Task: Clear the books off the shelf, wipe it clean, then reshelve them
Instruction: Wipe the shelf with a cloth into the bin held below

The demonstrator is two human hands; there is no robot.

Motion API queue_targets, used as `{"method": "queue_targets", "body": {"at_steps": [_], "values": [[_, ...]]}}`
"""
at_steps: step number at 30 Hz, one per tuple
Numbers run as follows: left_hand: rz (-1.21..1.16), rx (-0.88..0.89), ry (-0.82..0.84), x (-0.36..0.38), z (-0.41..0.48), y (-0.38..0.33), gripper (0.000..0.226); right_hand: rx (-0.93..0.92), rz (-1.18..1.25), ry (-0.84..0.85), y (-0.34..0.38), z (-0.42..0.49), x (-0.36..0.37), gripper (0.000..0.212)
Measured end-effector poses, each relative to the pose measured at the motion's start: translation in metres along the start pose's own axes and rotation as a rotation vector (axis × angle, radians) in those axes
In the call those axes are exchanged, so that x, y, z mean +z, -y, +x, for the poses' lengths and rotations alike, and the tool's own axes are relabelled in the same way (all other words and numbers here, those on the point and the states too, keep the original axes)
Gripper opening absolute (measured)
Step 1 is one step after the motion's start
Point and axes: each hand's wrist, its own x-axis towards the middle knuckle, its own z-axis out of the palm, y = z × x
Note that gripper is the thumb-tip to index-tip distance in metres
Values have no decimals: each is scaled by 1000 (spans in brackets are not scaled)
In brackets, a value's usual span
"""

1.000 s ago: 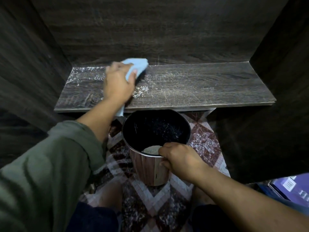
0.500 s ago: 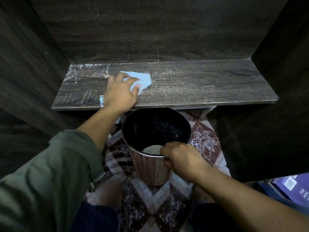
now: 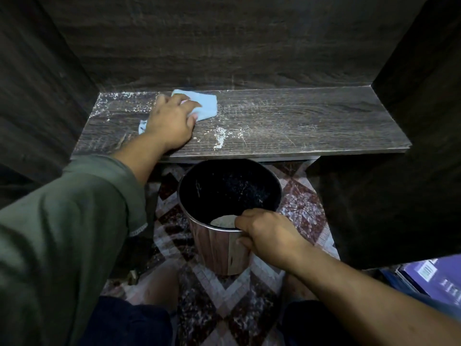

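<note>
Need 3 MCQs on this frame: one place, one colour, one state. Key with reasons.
1. The round wood-patterned bin sits: A) below the dark wooden shelf's front edge B) on the shelf C) behind the person
2. The folded cloth under the left hand is: A) red B) yellow C) light blue
3. The right hand: A) lies flat on the shelf B) grips the bin's rim C) hangs idle
Key: A, its opening shows under the edge; C, pale blue fabric shows past the hand; B, it curls over the rim.
</note>
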Motion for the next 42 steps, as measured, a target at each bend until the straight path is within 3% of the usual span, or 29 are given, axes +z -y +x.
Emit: {"method": "queue_targets", "body": {"at_steps": [10,20,23,26,30,32,35,39,42], "values": [[-117,293,135,0,-33,-31,52,14,-10,3,1,-4,4,20],[-271,594,120,-23,-75,-53,35,0,-57,30,7,-5,-4,23],[-263,421,-19,-33,-74,-36,38,3,-63,35,6,-5,-3,22],[-157,83,-183,-35,-59,-15,37,11,-62,49,4,-5,-3,22],[-1,-465,-112,-17,-53,9,39,12,-72,59,5,-3,-5,23],[65,-555,-50,-10,-58,15,45,14,-75,55,6,-3,-5,24],[112,-405,-16,-4,-63,5,52,24,-83,57,6,-3,-5,25],[-65,-47,-16,-9,-84,-39,51,18,-89,57,7,-5,-5,25],[-201,121,50,-23,-105,-63,48,14,-88,70,7,-4,-5,25]]}}
